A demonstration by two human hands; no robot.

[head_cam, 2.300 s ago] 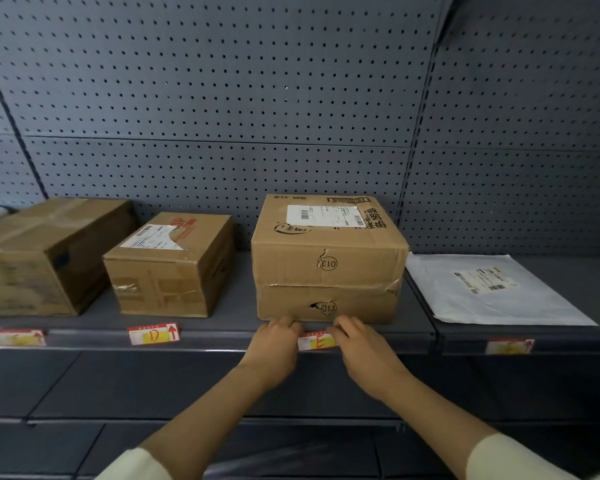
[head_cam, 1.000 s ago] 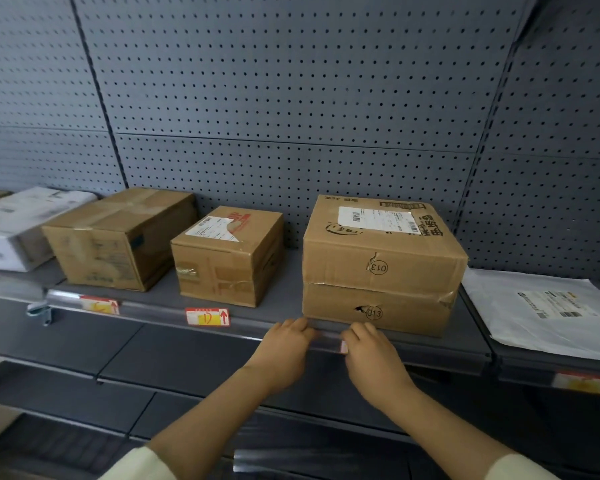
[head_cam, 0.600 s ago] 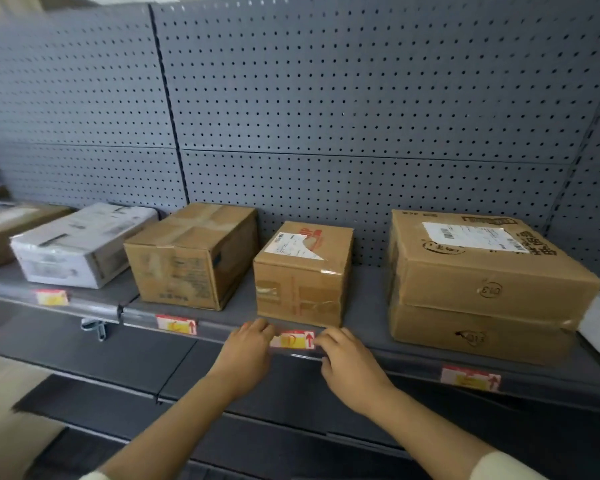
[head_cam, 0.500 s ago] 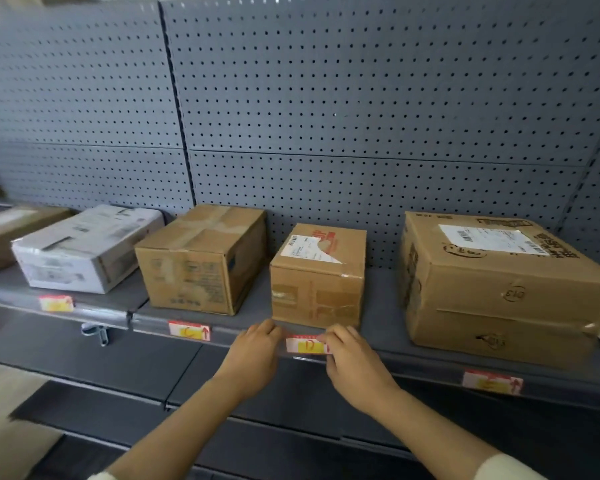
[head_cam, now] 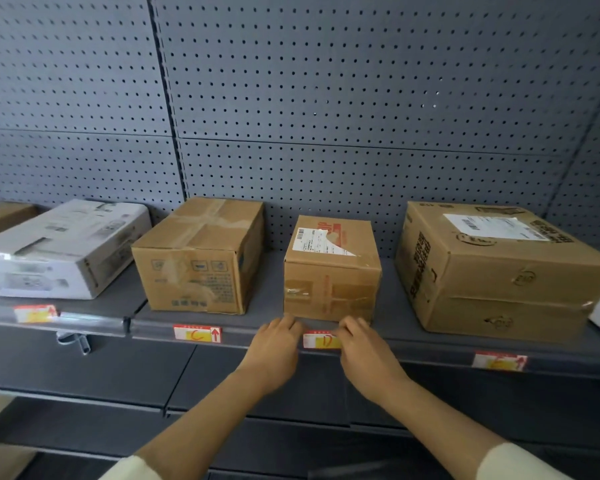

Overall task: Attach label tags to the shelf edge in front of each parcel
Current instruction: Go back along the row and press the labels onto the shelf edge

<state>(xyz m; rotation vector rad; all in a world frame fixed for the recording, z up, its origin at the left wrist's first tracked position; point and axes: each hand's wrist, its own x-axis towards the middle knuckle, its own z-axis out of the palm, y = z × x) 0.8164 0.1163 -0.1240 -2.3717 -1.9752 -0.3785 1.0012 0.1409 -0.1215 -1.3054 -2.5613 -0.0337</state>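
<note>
Left hand (head_cam: pixel 274 348) and right hand (head_cam: pixel 364 351) are apart, fingertips pressed against the shelf edge (head_cam: pixel 413 346). Tag D (head_cam: pixel 321 340) sits on the edge between them, touching both. The small box (head_cam: pixel 331 271) stands directly behind the hands. Tag C (head_cam: pixel 197 333) lies left of the left hand.

**Operator Appearance: Arms and Clothing**

2 forearms are visible, each bare from wrist to mid-forearm. The left hand (head_cam: pixel 274 348) and right hand (head_cam: pixel 368 355) are ungloved, with no rings, watch or bands showing. Each arm emerges from a cream-coloured sleeve: left sleeve (head_cam: pixel 132 470), right sleeve (head_cam: pixel 520 462). The fabric appears plain, soft and unmarked, with loose cuffs.
</note>
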